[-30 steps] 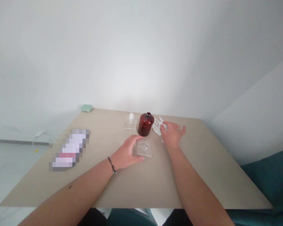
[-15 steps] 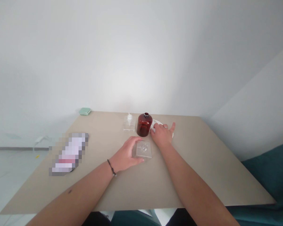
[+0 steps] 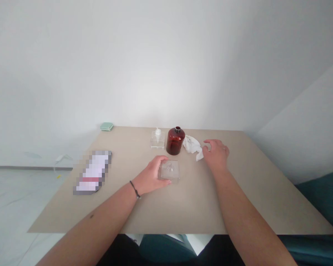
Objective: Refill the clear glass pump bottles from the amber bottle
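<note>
My left hand point(image 3: 151, 175) is wrapped around the left side of a clear square bottle point(image 3: 170, 170) on the table, thumb on the near side and fingers on the far side. The bottle has a small round neck on top. To the right, my right hand point(image 3: 217, 154) is beside a crumpled white tissue point(image 3: 192, 144), its fingers curved and apart. The thumb is close to the tissue's right end; whether they touch is unclear. Between the hands, farther back, stands an amber bottle point(image 3: 175, 142) without a cap. Left of it is a clear square pump bottle point(image 3: 158, 139) with a white pump.
A phone point(image 3: 93, 171), blurred out, lies at the left of the beige table point(image 3: 144, 218). A green box-like item point(image 3: 107, 126) sits in the far left corner. The white wall point(image 3: 166, 66) rises behind the table. Teal fabric point(image 3: 322, 195) is at the right.
My right hand has moved right, off the tissue, which now shows more fully. My left hand keeps its hold on the clear square bottle. The whole view has shifted slightly.
</note>
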{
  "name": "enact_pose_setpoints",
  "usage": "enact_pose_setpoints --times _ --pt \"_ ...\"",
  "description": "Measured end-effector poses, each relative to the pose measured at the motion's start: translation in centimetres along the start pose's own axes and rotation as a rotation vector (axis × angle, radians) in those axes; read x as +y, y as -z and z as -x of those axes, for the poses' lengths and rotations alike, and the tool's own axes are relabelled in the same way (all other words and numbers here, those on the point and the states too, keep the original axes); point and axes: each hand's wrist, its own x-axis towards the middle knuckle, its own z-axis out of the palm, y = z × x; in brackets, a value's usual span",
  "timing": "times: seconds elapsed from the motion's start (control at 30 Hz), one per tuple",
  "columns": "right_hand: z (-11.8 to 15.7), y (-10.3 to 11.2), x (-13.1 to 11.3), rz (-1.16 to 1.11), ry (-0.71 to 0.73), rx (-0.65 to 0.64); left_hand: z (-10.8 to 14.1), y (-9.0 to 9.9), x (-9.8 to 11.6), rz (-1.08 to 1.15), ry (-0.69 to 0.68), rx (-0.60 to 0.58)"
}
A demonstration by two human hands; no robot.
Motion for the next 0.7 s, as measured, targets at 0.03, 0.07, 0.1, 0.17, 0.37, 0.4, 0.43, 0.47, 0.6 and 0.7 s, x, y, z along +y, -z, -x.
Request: enact_pose_setpoints --times 0.03,0.07,0.1,0.17,0.37,0.4,0.43,0.47,0.6,0.7 --pt "-0.1 0.1 0.6 -0.024 -0.020 0.006 0.0 0.1 -0.1 -0.004 0.006 -0.002" --pt "-0.2 0.2 1.0 -0.048 -0.036 0.020 -0.1 0.2 -0.3 -0.005 0.009 -0.008" --pt "-0.3 0.2 1.2 -0.072 -0.045 0.042 -0.1 0.3 -0.5 0.000 0.003 -0.015" --pt "-0.3 0.3 1.2 -0.118 -0.045 0.102 -0.3 0.8 -1.1 0.033 -0.045 -0.014" --pt "0.4 0.6 -0.7 -0.298 0.093 0.187 -0.7 2.9 -2.7 0.167 -0.139 0.164" --pt "0.7 0.4 -1.1 -0.370 0.122 0.159 -0.7 3.1 -2.8 0.166 -0.135 0.169" --pt "0.9 0.0 -1.7 -0.457 0.142 0.115 -0.8 3.1 -2.8 0.160 -0.137 0.158" --pt "1.2 -0.4 -2.2 -0.553 0.145 0.056 -0.8 3.0 -2.8 0.154 -0.147 0.137" --pt "1.5 -3.1 -4.9 -0.913 0.093 -0.180 -1.1 1.7 -2.6 0.136 -0.175 0.043" --pt "1.1 -4.7 -6.5 -1.063 0.047 -0.262 -1.3 0.8 -2.2 0.116 -0.128 -0.005"
